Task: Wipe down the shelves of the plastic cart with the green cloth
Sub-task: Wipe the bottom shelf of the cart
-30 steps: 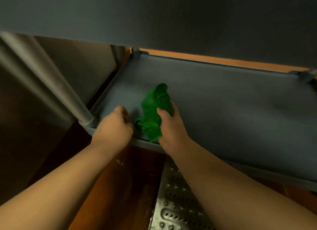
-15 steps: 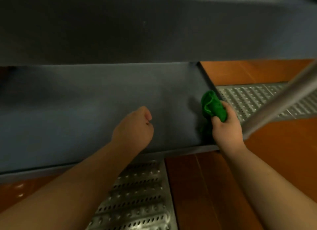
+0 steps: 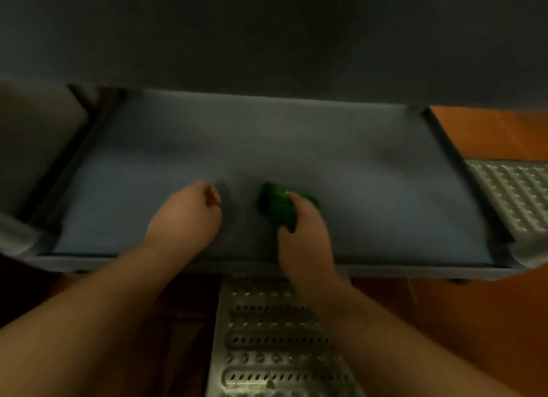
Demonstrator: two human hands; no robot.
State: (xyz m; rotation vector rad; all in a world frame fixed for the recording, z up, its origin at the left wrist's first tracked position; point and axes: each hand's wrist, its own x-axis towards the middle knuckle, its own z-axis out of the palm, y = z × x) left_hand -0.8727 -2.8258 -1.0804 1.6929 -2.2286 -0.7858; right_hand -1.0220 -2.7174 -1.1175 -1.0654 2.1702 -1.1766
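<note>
Currently right hand (image 3: 302, 233) grip clamped on the bunched green cloth (image 3: 274, 205), pressed to the grey cart shelf (image 3: 370, 189) near its front edge, mid-width. Left hand (image 3: 185, 215) rests just left of it, fingers curled together, holding nothing. Perforated metal floor grate (image 3: 267, 337) below.

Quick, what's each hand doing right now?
Left hand: closed in a loose fist, holding nothing visible, over the shelf.
Right hand: closed on the cloth.
</note>
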